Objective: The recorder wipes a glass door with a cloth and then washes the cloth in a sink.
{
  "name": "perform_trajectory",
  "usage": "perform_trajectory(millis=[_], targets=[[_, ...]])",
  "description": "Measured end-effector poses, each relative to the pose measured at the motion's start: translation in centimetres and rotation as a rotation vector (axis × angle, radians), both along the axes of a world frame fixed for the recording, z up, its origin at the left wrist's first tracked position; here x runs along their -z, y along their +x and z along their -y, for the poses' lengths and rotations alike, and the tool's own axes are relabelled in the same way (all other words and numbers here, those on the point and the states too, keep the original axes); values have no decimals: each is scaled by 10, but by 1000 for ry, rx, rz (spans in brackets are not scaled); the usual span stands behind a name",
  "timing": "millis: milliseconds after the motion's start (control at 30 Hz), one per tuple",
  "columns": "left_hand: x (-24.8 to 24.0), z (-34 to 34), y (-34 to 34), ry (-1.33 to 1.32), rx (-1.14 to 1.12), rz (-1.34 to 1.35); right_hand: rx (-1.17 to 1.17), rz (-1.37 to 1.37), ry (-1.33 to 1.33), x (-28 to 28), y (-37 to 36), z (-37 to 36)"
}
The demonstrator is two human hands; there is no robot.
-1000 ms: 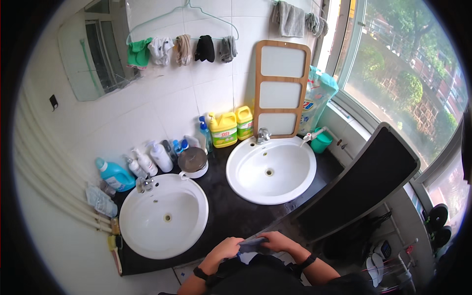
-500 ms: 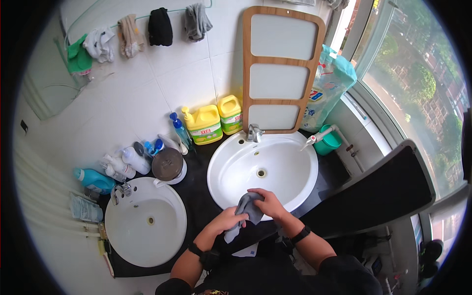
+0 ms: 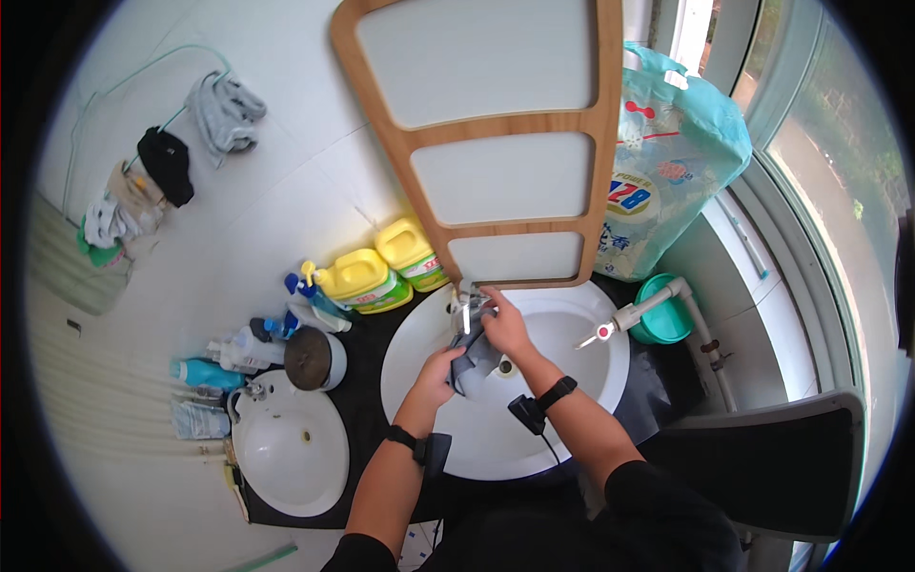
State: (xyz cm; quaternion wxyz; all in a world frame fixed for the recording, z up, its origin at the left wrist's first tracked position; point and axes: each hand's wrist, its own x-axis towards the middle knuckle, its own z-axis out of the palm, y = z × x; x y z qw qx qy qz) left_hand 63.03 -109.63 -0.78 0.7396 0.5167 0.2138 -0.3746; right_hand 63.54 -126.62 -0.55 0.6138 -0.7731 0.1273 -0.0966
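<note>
A grey sock point(image 3: 474, 362) is bunched between my hands over the larger white washbasin point(image 3: 419, 443), right below its chrome tap point(image 3: 467, 313). My left hand point(image 3: 437, 376) grips the sock's lower left side, fingers closed. On the other side my right hand point(image 3: 507, 330) is closed on the upper part of the cloth, its fingertips close beside the tap. Whether those fingertips touch the tap, I cannot tell. Part of the sock is hidden behind my fingers.
Behind the basin leans a wood-framed panel point(image 3: 500, 229). Yellow jugs point(image 3: 362, 283) and a lidded tub point(image 3: 315, 359) stand left, near a smaller basin point(image 3: 324, 467). A white pipe tap point(image 3: 602, 332), teal bucket point(image 3: 662, 324) and blue-green bag point(image 3: 672, 143) are right.
Both hands have moved forward with the sock, from the basin's near rim to beneath the tap. My view has shifted closer to the larger basin and turned.
</note>
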Motion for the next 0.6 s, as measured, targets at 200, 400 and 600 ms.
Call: perform_trajectory(millis=[200, 400, 600], targets=[[14, 2, 14, -119, -90, -72, -47, 129, 52, 14, -1, 0], [26, 13, 19, -277, -171, -147, -234, 306, -119, 42, -13, 20], [48, 5, 0, -133, -61, -56, -45, 172, 29, 30, -58, -13]])
